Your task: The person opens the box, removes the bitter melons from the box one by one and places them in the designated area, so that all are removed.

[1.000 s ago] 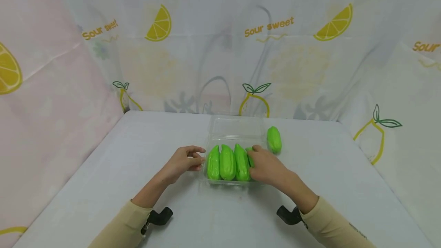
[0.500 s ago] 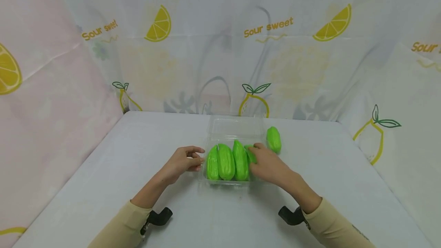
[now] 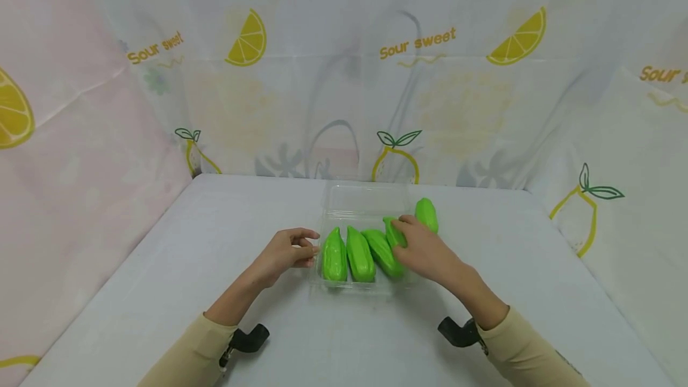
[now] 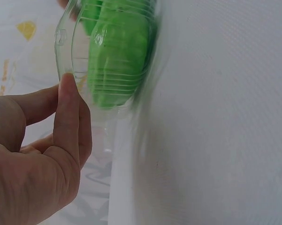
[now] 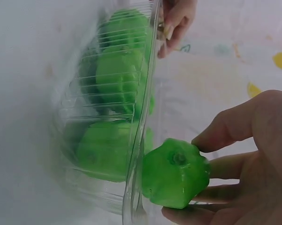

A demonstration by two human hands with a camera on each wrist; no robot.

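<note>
A clear plastic box (image 3: 350,284) with its lid (image 3: 368,197) folded back holds several bright green, ridged gourds that look like bitter melons. My left hand (image 3: 283,255) pinches the box's left rim between thumb and fingers, as the left wrist view (image 4: 61,140) shows. My right hand (image 3: 427,249) grips one green gourd (image 5: 176,173) by its sides at the box's right edge, above the rim. Inside stand a left gourd (image 3: 334,255), a middle gourd (image 3: 361,255) and a slanted gourd (image 3: 383,254) leaning leftward at its top. Fingers partly cover the held gourd.
Another green gourd (image 3: 426,214) lies on the white table (image 3: 258,208) behind my right hand, outside the box. A curtain (image 3: 301,94) printed with lemons surrounds the back and sides. Black wrist mounts (image 3: 249,338) sit at both sleeves.
My right hand has lifted its gourd slightly up and away. The gourds in the box have spread rightward, and one has tipped aslant. The left hand keeps its place on the rim.
</note>
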